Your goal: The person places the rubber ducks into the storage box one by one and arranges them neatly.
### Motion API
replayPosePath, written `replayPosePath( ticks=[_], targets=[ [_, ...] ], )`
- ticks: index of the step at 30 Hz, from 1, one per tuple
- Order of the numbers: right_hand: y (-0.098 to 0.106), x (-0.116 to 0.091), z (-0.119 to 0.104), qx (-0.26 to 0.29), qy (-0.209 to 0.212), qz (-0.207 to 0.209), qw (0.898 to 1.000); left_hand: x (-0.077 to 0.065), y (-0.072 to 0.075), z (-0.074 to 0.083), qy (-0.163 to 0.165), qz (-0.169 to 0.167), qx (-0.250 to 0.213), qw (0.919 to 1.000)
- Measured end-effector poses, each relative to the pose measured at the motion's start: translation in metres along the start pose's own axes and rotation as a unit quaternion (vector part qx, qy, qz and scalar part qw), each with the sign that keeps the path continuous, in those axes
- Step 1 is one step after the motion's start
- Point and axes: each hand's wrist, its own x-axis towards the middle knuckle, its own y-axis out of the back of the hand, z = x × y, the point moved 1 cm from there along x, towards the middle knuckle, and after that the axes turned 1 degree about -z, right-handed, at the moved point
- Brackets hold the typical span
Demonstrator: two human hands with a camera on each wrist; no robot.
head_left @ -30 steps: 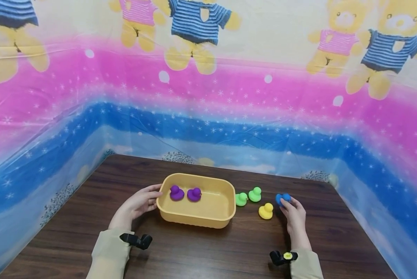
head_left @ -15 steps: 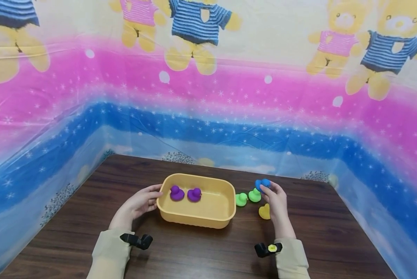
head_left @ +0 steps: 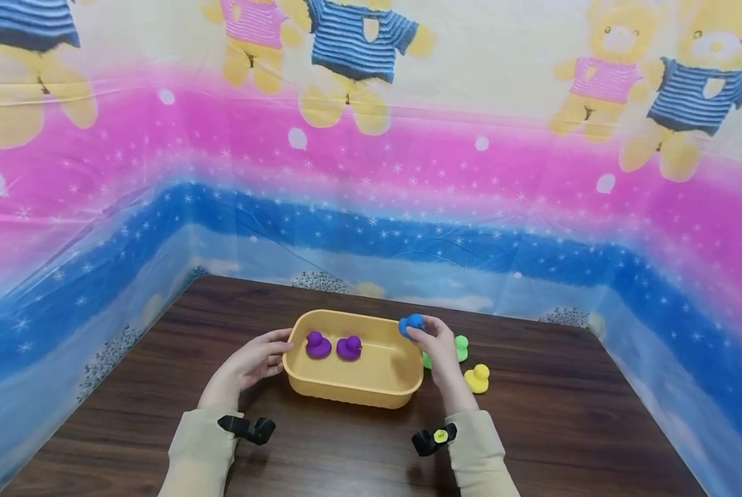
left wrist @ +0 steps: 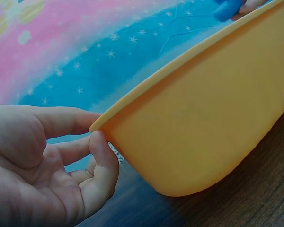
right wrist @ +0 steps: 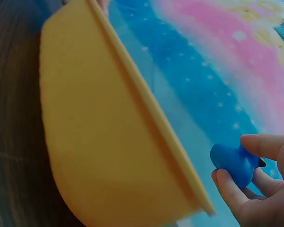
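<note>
Blue duck (head_left: 411, 325) at tips of pinching right hand (head_left: 439, 351); left hand (head_left: 257, 360) gripping tub (head_left: 352, 391).

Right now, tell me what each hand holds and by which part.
Left hand: the yellow tub, by the rim at its left end. Right hand: the blue duck, pinched from opposite sides, head or body unclear.
</note>
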Motion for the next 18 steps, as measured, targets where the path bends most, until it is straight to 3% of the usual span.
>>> replayPosePath(
  ticks=[5, 12, 18],
  targets=[
    [-0.019, -0.001, 0.001, -0.033, 0.004, -0.017, 0.999, -0.001, 0.000, 0.001, -0.001, 0.002, 0.003, 1.0000],
    [-0.035, 0.002, 0.006, -0.144, 0.031, -0.012, 0.989, 0.001, 0.001, 0.000, -0.001, -0.001, 0.001, 1.0000],
    [-0.046, 0.007, 0.013, -0.179, 0.030, -0.019, 0.983, 0.002, 0.001, -0.002, 0.002, 0.001, 0.002, 1.0000]
  ],
)
